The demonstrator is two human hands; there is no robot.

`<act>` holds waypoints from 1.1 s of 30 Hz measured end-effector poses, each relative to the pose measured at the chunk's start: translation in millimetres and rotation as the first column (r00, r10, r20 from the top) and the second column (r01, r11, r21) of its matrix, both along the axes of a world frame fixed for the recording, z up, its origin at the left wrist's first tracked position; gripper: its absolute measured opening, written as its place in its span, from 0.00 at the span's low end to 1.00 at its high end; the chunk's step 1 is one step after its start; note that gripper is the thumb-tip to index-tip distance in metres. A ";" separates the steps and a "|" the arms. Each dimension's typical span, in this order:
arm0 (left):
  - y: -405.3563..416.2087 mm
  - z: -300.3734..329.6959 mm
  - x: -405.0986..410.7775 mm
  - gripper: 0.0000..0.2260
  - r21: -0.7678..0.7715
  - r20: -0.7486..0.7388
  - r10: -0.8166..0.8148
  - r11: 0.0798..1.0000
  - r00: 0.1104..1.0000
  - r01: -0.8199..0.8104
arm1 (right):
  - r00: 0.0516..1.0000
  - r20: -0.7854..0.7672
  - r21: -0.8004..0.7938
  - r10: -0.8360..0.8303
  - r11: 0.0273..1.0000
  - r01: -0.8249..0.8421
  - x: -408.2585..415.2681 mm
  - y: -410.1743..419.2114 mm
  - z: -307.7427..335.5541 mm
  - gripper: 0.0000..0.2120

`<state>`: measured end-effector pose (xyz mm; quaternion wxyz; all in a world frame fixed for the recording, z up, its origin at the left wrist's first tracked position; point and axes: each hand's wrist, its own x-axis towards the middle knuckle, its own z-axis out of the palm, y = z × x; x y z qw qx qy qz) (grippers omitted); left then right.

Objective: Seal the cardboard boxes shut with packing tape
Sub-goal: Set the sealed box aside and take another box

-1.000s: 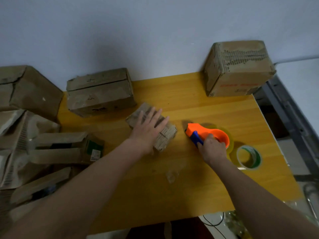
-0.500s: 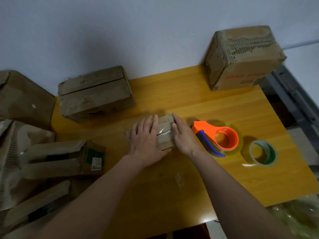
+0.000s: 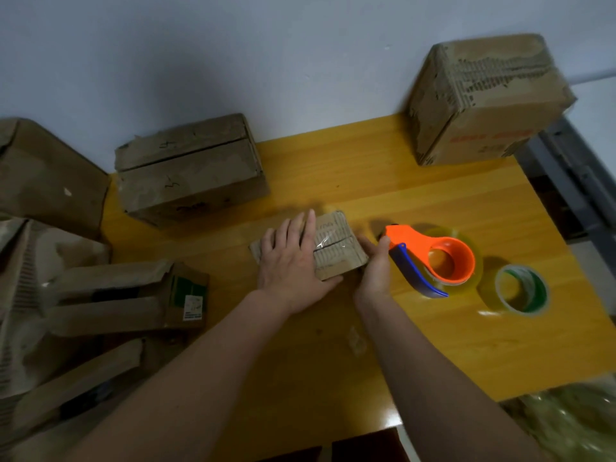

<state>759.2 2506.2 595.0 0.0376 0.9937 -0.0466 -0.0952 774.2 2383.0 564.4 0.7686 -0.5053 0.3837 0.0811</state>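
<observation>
Small box (image 3: 336,248) at table (image 3: 433,361) centre, clear tape across its top seam. Left hand (image 3: 290,258) flat on box, fingers spread and straight, pressing down. Right hand (image 3: 373,265) against box's 3 o'clock side, fingers loosely curved round that edge, smoothing or steadying; true grip not discernible. Tape dispenser (image 3: 430,258), orange with blue handle, lying free just beside right hand at 3 o'clock. Spare tape roll (image 3: 521,290) further toward 3 o'clock. Larger box (image 3: 190,168) at 10 o'clock, top seam apparently untaped; another box (image 3: 486,98) at 1 o'clock, seal state unclear. Open boxes (image 3: 126,295) off table at 9 o'clock. Judged progress: one small box nearly sealed, most boxes left.
</observation>
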 end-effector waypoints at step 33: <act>-3.5 -3.6 -0.5 0.52 -0.050 0.057 0.130 0.991 0.990 -0.127 | 0.526 -0.001 -0.655 0.851 0.397 -0.643 18.3 -26.8 10.8 0.26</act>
